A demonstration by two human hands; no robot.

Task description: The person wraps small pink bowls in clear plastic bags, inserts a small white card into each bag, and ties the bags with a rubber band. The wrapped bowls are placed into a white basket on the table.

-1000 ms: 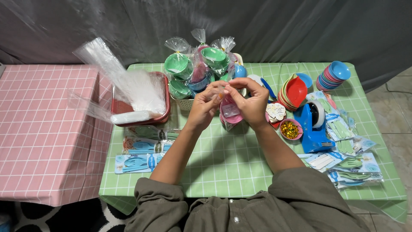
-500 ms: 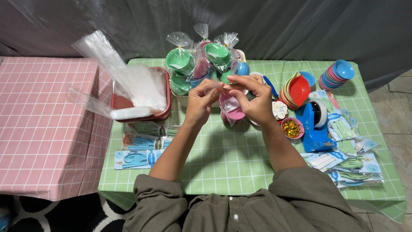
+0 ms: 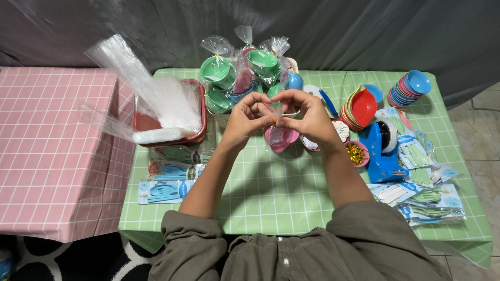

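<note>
Both hands raised above the middle of the green checked table (image 3: 291, 198), toward its far edge. Left hand (image 3: 244, 118) and right hand (image 3: 307, 117) meeting fingertip to fingertip, pinching the gathered neck of a clear bag (image 3: 278, 117) that hangs between them with a pink bowl (image 3: 280, 138) inside. Best to keep the neck bunched tight just above the bowl, pinch firm with one hand while the other twists or ties, and hold the bowl level so nothing shifts inside. Already wrapped green bowls (image 3: 237, 73) clustered at the far edge; red basket (image 3: 172, 122) of spare clear bags at the left edge; blue tape dispenser (image 3: 383, 151) and small dish of gold ties (image 3: 355, 153) near the right hand, within easy reach.
</note>
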